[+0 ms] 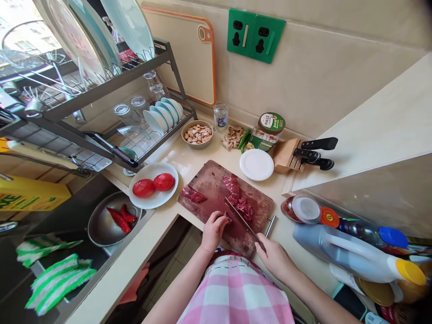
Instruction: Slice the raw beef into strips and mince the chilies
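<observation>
A dark red cutting board (209,182) lies on the counter in front of me with pieces of raw red meat (236,195) on it and one strip (193,194) at its left end. My left hand (213,230) is curled, fingertips pressing a small piece of meat at the board's near edge. My right hand (275,256) grips the handle of a knife (243,221) whose blade lies across the board, its edge right beside the left fingers.
A white plate with two tomatoes (153,184) sits left of the board, a small white plate (256,164) behind it. A knife block (286,155), bowl of nuts (197,133), jars and bottles (354,254) ring the counter. Sink with a bowl of red chillies (111,220) at left, dish rack (101,90) above.
</observation>
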A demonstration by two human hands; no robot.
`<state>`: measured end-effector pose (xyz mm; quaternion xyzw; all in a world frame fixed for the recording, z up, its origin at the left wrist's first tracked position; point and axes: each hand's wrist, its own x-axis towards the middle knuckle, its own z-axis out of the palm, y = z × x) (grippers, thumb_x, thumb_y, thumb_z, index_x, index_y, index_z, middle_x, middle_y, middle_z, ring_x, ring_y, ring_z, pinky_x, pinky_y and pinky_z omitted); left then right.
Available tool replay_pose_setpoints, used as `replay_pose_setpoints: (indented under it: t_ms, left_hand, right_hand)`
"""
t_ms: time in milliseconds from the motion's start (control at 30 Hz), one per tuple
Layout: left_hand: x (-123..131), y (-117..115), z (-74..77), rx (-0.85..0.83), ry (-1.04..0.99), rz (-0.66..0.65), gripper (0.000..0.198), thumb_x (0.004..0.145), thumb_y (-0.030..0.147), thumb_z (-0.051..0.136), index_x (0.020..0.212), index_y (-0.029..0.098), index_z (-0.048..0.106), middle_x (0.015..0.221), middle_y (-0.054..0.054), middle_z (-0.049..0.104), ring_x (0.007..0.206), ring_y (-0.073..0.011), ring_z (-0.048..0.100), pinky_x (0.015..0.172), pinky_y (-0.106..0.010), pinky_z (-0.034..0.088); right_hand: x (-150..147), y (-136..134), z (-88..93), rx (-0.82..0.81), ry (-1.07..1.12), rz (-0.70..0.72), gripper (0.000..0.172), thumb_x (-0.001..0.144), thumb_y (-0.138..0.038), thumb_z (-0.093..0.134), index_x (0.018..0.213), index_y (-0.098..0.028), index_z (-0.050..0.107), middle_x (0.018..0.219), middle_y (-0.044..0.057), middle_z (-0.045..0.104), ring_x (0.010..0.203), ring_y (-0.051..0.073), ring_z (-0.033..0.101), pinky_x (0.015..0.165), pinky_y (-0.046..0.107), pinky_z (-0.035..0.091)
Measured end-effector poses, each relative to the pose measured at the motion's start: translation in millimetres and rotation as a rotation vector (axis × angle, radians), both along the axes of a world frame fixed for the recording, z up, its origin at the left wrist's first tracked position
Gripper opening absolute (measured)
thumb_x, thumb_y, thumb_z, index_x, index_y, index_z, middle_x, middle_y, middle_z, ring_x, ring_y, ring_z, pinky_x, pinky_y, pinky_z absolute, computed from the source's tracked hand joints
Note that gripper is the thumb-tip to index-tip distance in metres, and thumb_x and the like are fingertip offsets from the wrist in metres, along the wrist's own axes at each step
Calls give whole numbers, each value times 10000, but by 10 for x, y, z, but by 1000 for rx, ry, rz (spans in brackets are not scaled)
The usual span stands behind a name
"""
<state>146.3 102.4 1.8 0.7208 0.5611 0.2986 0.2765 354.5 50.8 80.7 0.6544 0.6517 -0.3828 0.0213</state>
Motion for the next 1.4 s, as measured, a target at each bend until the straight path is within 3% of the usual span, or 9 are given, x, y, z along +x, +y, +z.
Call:
replay_pose_setpoints:
  t_ms: [233, 433, 633, 867, 1133, 1233, 1400]
  left_hand:
    - [-3, 2, -42, 57, 18, -13, 247, 868, 295, 437, 892, 218, 670, 907, -56, 604, 853, -166, 559, 756, -297, 480]
    - [-14, 20, -63, 80, -5, -26, 242, 866, 267, 437, 871, 215, 673, 909, -52, 623, 859, -166, 569, 756, -302, 491]
    - [-3, 25, -26, 38, -46, -3, 268, 862, 234, 415, 829, 195, 678, 887, -58, 637, 819, -163, 589, 719, -286, 501]
    - [-9, 21, -40, 41, -34, -38, 264, 865, 217, 412, 843, 195, 675, 926, -55, 634, 890, -166, 578, 773, -287, 487]
    - [-2, 21, -33, 16, -24, -34, 242, 872, 250, 425, 892, 211, 663, 913, -42, 615, 838, -145, 580, 744, -273, 500]
    - [-26, -14, -20, 51, -2, -48, 216, 862, 271, 457, 935, 216, 652, 970, -59, 600, 882, -162, 582, 767, -296, 508]
    - [-47, -65, -6, 235, 88, -93, 198, 823, 248, 532, 991, 202, 625, 977, -74, 603, 940, -200, 558, 829, -365, 495]
  right_hand:
    - [52, -111, 272, -16, -8, 93, 212, 867, -287, 297, 929, -244, 496, 773, 7, 650, 690, 142, 607, 561, 207, 323]
    - [40, -124, 225, -107, -143, 204, 246, 862, -239, 294, 1008, -234, 492, 770, 24, 677, 680, 158, 628, 524, 229, 276]
    - [-228, 86, 194, -19, -151, 206, 189, 875, -242, 314, 932, -228, 493, 766, 23, 665, 671, 147, 618, 511, 232, 245]
    - [-48, -142, 173, -118, -165, 204, 196, 878, -232, 319, 1004, -233, 469, 747, 19, 672, 656, 149, 624, 515, 229, 252]
    - [-521, 412, -17, -8, -184, 181, 191, 890, -267, 324, 987, -226, 482, 783, 36, 672, 679, 155, 625, 538, 228, 282]
    - [-383, 323, -42, -9, -126, 148, 201, 888, -284, 316, 977, -224, 486, 770, 21, 663, 667, 142, 612, 540, 220, 279]
    - [11, -41, 28, -30, -52, 36, 213, 883, -286, 287, 899, -216, 488, 710, 8, 634, 642, 139, 595, 533, 206, 294]
